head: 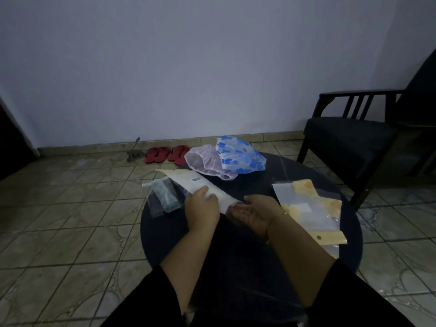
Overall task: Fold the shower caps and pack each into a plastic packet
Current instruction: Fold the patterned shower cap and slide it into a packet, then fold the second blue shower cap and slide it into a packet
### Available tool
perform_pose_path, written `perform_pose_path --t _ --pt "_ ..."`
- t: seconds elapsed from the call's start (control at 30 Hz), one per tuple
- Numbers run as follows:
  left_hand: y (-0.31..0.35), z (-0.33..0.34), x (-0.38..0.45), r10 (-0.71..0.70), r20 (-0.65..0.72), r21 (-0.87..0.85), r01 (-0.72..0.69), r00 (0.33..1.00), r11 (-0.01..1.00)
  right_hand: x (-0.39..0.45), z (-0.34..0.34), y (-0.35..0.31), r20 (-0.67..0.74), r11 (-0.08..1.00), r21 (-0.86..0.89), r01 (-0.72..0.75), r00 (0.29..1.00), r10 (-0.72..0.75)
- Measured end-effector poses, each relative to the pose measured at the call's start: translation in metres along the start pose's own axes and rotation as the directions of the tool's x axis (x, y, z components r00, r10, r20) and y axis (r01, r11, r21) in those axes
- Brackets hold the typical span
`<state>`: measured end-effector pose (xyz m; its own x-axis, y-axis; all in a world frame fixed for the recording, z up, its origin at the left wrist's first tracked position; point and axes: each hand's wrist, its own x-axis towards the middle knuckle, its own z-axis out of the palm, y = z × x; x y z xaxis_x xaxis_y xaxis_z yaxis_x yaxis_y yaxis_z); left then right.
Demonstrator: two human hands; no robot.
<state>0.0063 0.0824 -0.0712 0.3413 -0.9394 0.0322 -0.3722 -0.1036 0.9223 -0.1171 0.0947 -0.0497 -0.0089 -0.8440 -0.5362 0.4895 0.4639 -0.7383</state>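
Two hands at a dark round table (247,256), one white packet held.
The white packet (200,185) is gripped by the left hand (203,208); the right hand (257,214) lies open, palm up, at its end. Beyond the hands, pink (205,161) and blue (240,154) shower caps are noted; packed packets (309,208) lie right of the right hand.

Dark round table (295,171) with two shower caps (226,159), teal packet (166,197), yellow packets (311,206).

pink cap (207,162) and blue-patterned cap (240,156) lie unfolded, touching; white packet (188,182) tilted.
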Motion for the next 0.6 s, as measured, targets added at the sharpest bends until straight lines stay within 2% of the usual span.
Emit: perform_pose_path --t 0.03,0.07,0.1,0.13,0.2,0.27,0.33,0.47,0.6 --pt "0.002 -0.002 0.015 -0.033 0.021 0.003 0.033 0.999 0.999 0.013 0.004 -0.005 -0.066 0.995 -0.100 0.013 0.998 -0.019" --pt "0.003 -0.005 0.029 -0.072 0.045 0.007 0.072 0.996 0.997 0.024 0.006 -0.012 -0.138 0.972 -0.228 0.065 0.986 -0.098" --pt "0.004 -0.006 0.041 -0.111 0.066 0.014 0.110 0.992 0.994 0.033 0.006 -0.017 -0.129 0.861 -0.490 0.135 0.966 -0.225" --pt "0.005 -0.006 0.051 -0.140 0.083 0.021 0.139 0.987 0.990 0.042 0.006 -0.019 -0.085 0.689 -0.694 0.207 0.927 -0.364" --pt "0.003 -0.004 0.068 -0.156 0.098 0.052 0.151 0.983 0.987 0.065 0.008 -0.024 0.031 0.375 -0.887 0.268 0.846 -0.533" --pt "0.000 0.001 0.082 -0.155 0.111 0.106 0.144 0.982 0.984 0.078 0.016 -0.031 0.168 0.039 -0.970 0.242 0.773 -0.612" --pt "-0.004 0.004 0.091 -0.131 0.137 0.179 0.105 0.982 0.978 0.099 0.023 -0.038 0.278 -0.178 -0.961 0.213 0.734 -0.620" --pt "-0.014 0.008 0.102 -0.091 0.105 0.427 0.038 0.990 0.904 0.140 0.027 -0.054 0.266 -0.301 -0.948 0.103 0.778 -0.569" --pt "-0.016 0.012 0.109 -0.064 0.047 0.657 0.017 0.997 0.753 0.163 0.019 -0.063 0.203 -0.379 -0.925 -0.013 0.828 -0.523"
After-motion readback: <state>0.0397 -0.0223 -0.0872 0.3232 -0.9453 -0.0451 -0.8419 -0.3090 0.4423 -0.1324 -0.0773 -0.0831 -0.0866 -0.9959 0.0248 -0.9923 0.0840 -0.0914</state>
